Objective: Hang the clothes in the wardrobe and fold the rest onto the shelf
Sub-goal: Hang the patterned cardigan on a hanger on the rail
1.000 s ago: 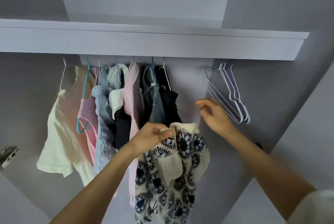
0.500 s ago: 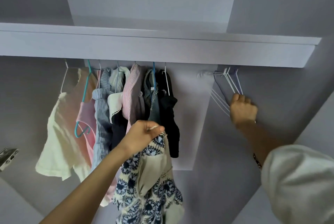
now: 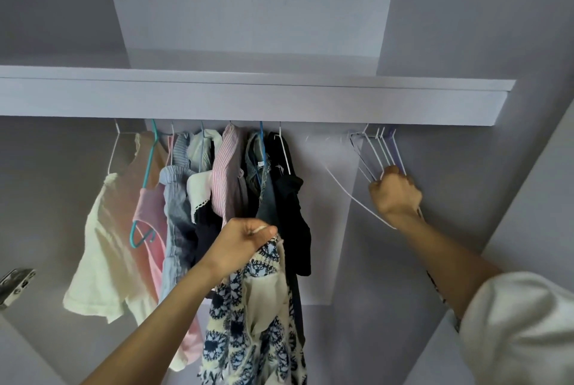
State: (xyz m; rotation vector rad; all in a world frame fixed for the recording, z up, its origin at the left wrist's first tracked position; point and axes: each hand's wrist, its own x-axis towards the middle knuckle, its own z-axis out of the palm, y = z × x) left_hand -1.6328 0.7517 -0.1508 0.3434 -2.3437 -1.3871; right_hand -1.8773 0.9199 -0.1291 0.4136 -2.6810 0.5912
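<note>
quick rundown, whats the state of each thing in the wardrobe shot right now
left hand: grips the patterned garment
patterned garment: off the rail, dangling, no hanger in it
right hand: grips the empty hangers
empty hangers: bunched, hooked up under the shelf
hung clothes: on hangers, packed side by side
shelf: top not visible

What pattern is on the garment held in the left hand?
Cream knit garment with a navy and light-blue floral pattern, gripped by the left hand; seen in the head view.
</note>
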